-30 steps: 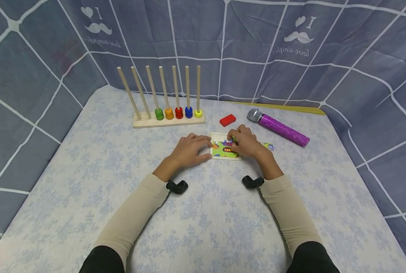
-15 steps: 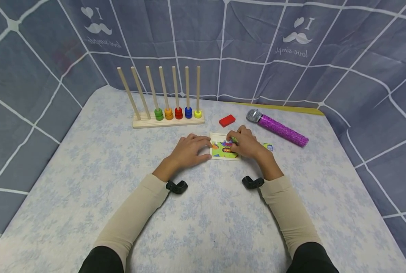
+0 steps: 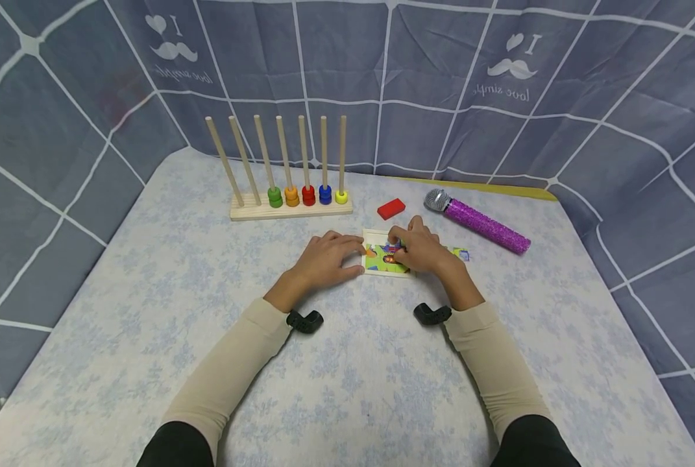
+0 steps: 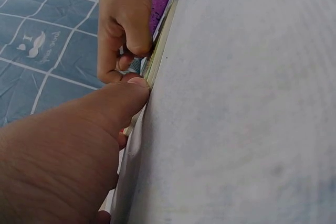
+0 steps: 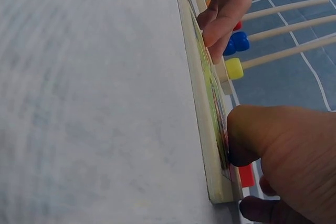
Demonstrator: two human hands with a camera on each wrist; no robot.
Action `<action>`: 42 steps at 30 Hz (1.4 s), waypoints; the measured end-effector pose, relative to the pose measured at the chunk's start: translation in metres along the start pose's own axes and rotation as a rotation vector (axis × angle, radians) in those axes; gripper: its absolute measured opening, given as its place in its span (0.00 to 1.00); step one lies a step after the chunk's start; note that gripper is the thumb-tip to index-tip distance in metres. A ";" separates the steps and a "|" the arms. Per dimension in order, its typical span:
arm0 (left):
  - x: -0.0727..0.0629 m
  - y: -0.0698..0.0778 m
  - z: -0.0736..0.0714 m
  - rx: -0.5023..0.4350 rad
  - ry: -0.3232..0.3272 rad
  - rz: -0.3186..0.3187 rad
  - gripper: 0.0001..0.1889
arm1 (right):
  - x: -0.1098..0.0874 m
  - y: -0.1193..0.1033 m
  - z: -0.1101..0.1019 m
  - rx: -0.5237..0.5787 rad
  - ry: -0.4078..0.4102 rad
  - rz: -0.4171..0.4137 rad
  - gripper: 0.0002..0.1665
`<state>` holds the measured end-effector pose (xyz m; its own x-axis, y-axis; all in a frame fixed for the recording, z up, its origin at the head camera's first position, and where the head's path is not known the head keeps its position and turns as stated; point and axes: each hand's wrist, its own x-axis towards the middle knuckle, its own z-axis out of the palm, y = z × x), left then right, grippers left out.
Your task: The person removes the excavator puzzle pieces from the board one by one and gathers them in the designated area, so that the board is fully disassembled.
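While hands point(image 3: 328, 259) point(image 3: 422, 250) touch puzzle point(image 3: 377, 261), right fingers point(image 3: 395, 234) curled

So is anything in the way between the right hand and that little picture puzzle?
Nothing visible is: the right hand touches the puzzle directly. The red block and purple microphone lie farther back, out of its way.

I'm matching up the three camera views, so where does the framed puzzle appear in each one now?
Head: the framed puzzle lies between left hand and right hand, just right of centre.
Left wrist: a thin, partly hidden edge-on strip, upper, slightly left of centre.
Right wrist: a long edge-on strip slanting from top centre down to below the middle.
Shared landmark: the right hand, upper left in left wrist, lower right in right wrist.
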<state>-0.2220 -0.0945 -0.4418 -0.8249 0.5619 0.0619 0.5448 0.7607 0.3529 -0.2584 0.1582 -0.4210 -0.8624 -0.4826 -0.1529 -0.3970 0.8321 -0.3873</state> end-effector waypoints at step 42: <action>0.000 -0.002 0.000 -0.031 -0.005 0.004 0.21 | -0.005 0.025 -0.008 0.141 0.148 -0.210 0.21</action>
<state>-0.2231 -0.0956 -0.4423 -0.8218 0.5667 0.0592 0.5431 0.7478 0.3818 -0.2668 0.1839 -0.4230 -0.8066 -0.5864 0.0743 -0.5328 0.6669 -0.5209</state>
